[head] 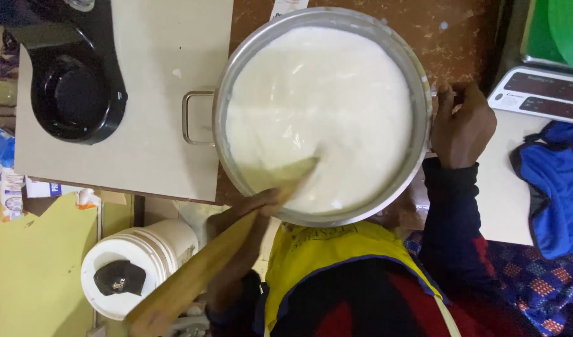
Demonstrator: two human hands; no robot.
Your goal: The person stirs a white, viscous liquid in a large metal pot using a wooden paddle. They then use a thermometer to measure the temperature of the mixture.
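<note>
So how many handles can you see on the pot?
1: a metal loop handle on the pot, on the picture's left. The right hand rests at the opposite rim and may hide a second.

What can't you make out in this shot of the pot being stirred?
Head view:
- Paddle blade: sunk in the white liquid.
- Left hand: its grip is blurred and partly behind the paddle.
- Right-side pot handle: covered by the right hand.
- Scale: display cut off by the frame edge.

Likely food-prep kitchen, big pot (417,81), scale (539,93)
</note>
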